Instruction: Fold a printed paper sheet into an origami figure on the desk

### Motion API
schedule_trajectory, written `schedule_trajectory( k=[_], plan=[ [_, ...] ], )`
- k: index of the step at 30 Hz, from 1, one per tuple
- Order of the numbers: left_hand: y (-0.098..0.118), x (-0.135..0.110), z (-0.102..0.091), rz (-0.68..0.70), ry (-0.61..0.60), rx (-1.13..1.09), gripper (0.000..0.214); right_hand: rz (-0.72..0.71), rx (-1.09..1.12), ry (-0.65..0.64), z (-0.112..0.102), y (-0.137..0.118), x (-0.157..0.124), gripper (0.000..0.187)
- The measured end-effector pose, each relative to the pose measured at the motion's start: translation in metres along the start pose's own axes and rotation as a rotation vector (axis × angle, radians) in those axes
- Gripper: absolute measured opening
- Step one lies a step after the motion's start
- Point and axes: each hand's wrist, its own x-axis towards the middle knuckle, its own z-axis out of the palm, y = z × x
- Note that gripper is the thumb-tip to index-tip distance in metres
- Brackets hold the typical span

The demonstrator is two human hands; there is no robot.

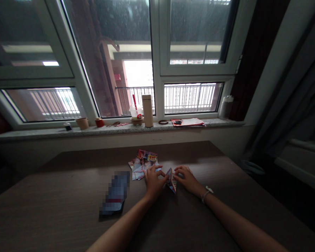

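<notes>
A small folded piece of colourful printed paper (pixel 172 181) stands between my two hands on the dark wooden table (pixel 68 210). My left hand (pixel 153 182) pinches its left side with curled fingers. My right hand (pixel 187 179), a white band on its wrist, grips its right side with fingers closed. Just behind the hands lie several more colourful printed sheets (pixel 141 162), flat on the table.
A blurred dark flat object (pixel 115 193) lies left of my hands. The stone windowsill (pixel 55 132) holds a beige flask (pixel 147 110), a drink cup with straw (pixel 135 112), small pots (pixel 82 123), red papers (pixel 188 121) and a white jug (pixel 226 106). Curtain at right.
</notes>
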Motion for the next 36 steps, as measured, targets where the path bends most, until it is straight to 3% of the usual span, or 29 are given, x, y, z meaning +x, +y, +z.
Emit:
schedule_trajectory(
  k=[16,31,36],
  plan=[
    [-0.0021,0.0007,0.0007,-0.002,0.066,0.004,0.014,0.011,-0.038,-0.032,-0.0015,-0.0010,-0.0010,0.011],
    [-0.0029,0.0008,0.0025,-0.011,0.050,0.025,0.013,0.007,-0.038,-0.011,-0.0026,0.0009,-0.0006,0.008],
    [-0.0014,-0.0001,0.0022,0.000,0.020,0.037,0.004,-0.005,-0.038,-0.001,-0.0014,0.0030,-0.0008,0.009]
  ],
)
